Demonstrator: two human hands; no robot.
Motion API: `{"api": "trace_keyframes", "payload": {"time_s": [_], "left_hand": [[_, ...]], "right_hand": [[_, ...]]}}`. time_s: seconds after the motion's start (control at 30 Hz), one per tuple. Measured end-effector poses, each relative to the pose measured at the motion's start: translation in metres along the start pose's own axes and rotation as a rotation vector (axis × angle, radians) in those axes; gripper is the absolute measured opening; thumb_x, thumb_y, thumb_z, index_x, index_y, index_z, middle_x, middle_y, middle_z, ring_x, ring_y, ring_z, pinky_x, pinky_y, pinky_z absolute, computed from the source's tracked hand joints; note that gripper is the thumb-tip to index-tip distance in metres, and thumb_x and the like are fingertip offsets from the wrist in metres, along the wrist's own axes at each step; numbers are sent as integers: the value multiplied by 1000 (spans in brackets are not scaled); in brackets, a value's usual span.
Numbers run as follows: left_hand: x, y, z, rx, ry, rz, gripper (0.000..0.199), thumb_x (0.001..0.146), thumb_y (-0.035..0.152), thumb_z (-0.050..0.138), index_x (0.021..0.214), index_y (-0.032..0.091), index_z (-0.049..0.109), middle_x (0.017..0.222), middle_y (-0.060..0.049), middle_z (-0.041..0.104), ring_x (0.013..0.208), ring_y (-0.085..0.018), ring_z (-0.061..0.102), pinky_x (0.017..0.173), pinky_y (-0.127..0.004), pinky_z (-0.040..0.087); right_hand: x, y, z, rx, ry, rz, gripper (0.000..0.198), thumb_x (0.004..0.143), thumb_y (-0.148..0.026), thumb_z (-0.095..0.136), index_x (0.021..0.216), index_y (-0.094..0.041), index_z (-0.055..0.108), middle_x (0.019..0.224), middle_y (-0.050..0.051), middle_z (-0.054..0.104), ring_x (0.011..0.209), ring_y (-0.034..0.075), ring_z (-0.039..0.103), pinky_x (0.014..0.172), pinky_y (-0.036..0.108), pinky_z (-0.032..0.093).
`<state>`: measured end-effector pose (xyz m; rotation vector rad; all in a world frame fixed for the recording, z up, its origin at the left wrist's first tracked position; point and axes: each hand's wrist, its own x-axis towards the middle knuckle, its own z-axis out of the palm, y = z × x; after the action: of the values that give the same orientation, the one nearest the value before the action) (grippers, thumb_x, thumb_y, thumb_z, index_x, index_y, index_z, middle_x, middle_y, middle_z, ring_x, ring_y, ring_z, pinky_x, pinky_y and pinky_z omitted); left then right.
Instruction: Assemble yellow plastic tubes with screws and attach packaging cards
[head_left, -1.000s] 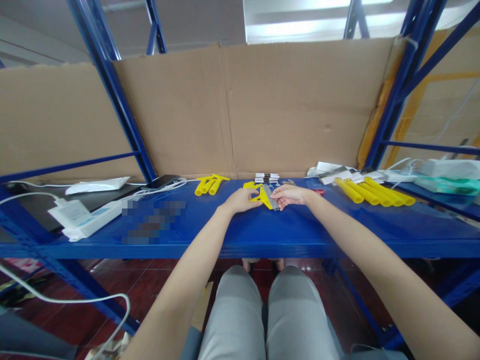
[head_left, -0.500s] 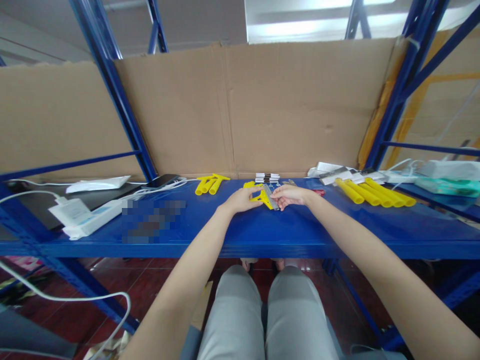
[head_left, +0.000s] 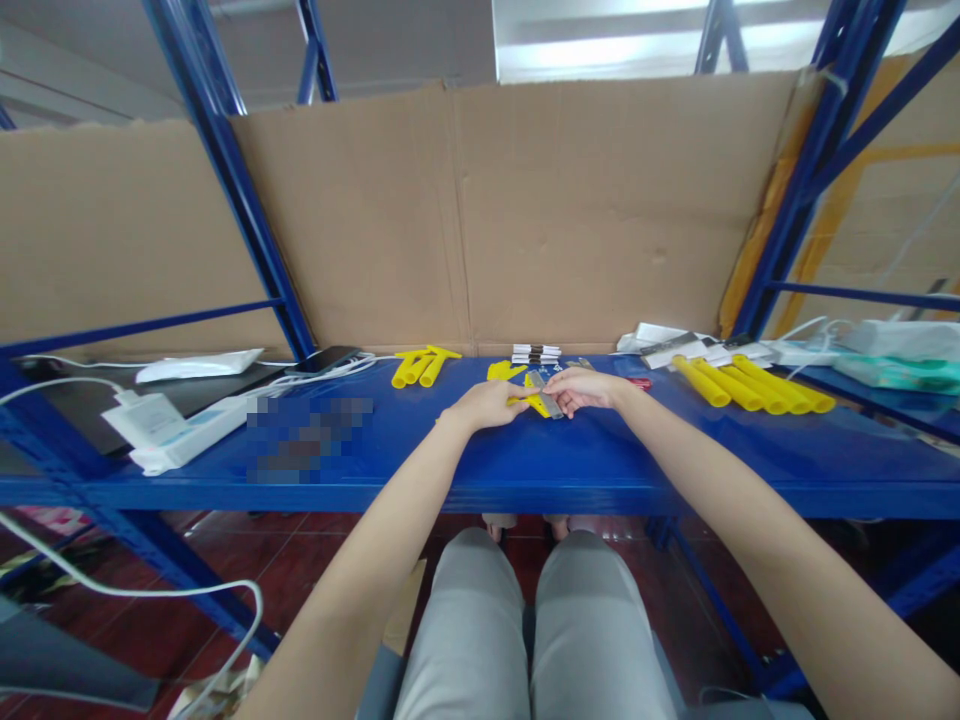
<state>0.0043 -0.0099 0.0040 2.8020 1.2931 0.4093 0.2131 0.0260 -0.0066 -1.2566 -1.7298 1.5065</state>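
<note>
Over the middle of the blue shelf, my left hand [head_left: 491,405] is closed on a yellow plastic scraper head [head_left: 537,406]. A flat grey metal blade [head_left: 553,405] lies against the head's right side. My right hand [head_left: 586,388] pinches that blade between thumb and fingers. Whether the blade is seated in the head I cannot tell. Just behind my hands lies another yellow plastic piece [head_left: 504,370]. Behind that is a small stack of white packets with dark bands [head_left: 535,355]. A red object [head_left: 641,383], partly hidden, lies beyond my right wrist.
Several yellow tube handles [head_left: 757,390] lie at the right, before white packets and metal blades [head_left: 670,350]. Yellow T-shaped pieces [head_left: 427,368] rest at the back left. A white power strip [head_left: 199,435] with cables sits farther left. Cardboard [head_left: 562,220] backs the blue shelf [head_left: 495,470].
My left hand has turned over the yellow scraper head, its fingers now lower and covering more of it. The blade and head have tilted slightly. My right hand keeps its pinch.
</note>
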Motion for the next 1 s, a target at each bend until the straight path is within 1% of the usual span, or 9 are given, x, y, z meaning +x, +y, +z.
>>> {"api": "trace_keyframes", "payload": {"time_s": [0.13, 0.23, 0.5, 0.67, 0.8, 0.9, 1.0], "left_hand": [[0, 4, 2, 1, 17, 16, 41, 90, 34, 48, 130, 33, 59, 122, -2, 66, 110, -24, 62, 93, -32, 45], [1, 6, 4, -8, 23, 35, 40, 90, 33, 48, 129, 34, 59, 123, -1, 66, 111, -24, 61, 94, -33, 45], [3, 5, 6, -10, 44, 59, 41, 92, 34, 46, 130, 32, 58, 117, -4, 69, 103, -25, 65, 91, -35, 45], [3, 4, 7, 20, 48, 61, 42, 92, 38, 45, 132, 33, 56, 122, -4, 67, 107, -25, 63, 92, -35, 45], [4, 5, 10, 35, 67, 94, 43, 94, 35, 42, 136, 32, 52, 129, -4, 62, 112, -23, 59, 95, -34, 43], [5, 8, 11, 81, 68, 123, 45, 95, 31, 40, 139, 33, 48, 127, -5, 62, 110, -23, 60, 95, -34, 43], [6, 9, 12, 138, 61, 130, 45, 96, 30, 36, 139, 34, 47, 121, -7, 63, 104, -23, 62, 92, -36, 45]], "right_hand": [[3, 0, -1, 44, 93, -41, 19, 84, -28, 66, 75, -13, 59, 51, 1, 60, 43, 10, 56, 42, 19, 47], [5, 1, -1, 41, 152, -63, 18, 84, -27, 66, 74, -13, 60, 54, 3, 62, 45, 10, 57, 43, 18, 46], [5, 0, 4, 77, 175, -93, 15, 83, -22, 67, 72, -13, 62, 57, 3, 65, 48, 11, 59, 46, 20, 46], [5, 0, 5, 64, 213, -150, 19, 79, -22, 70, 67, -14, 58, 52, -1, 59, 45, 8, 54, 42, 17, 41], [4, -1, 4, 45, 223, -185, 23, 78, -24, 72, 64, -14, 56, 47, -4, 52, 41, 5, 47, 40, 15, 38], [4, -1, 4, 25, 253, -202, 26, 78, -25, 71, 62, -15, 54, 45, -5, 49, 39, 4, 43, 39, 15, 36], [4, -2, 6, 9, 296, -211, 26, 80, -22, 69, 60, -15, 53, 44, -6, 46, 39, 3, 41, 39, 14, 35]]}}
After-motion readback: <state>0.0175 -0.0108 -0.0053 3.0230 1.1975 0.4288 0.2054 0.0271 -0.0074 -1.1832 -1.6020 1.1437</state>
